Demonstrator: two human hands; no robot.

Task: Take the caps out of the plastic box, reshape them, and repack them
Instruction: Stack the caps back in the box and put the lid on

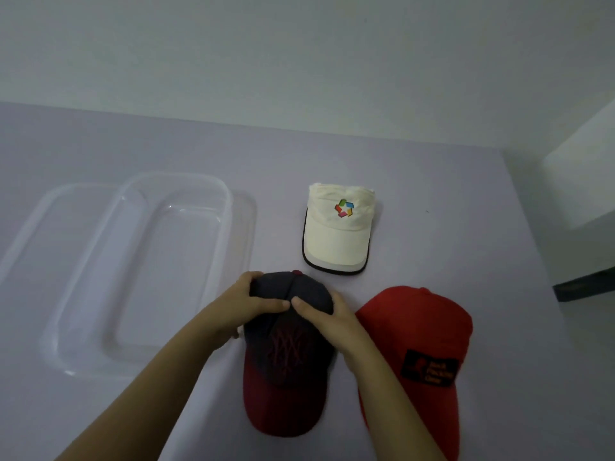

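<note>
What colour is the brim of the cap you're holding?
Dark red brim on the cap, in the head view.

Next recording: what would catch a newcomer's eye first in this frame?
Both hands, left hand and right hand, grip the crown of a navy cap with a maroon brim at bottom centre. To its right lies a bright red cap, a white cap sits farther back, and the clear plastic box stands at left with no cap in it.
</note>
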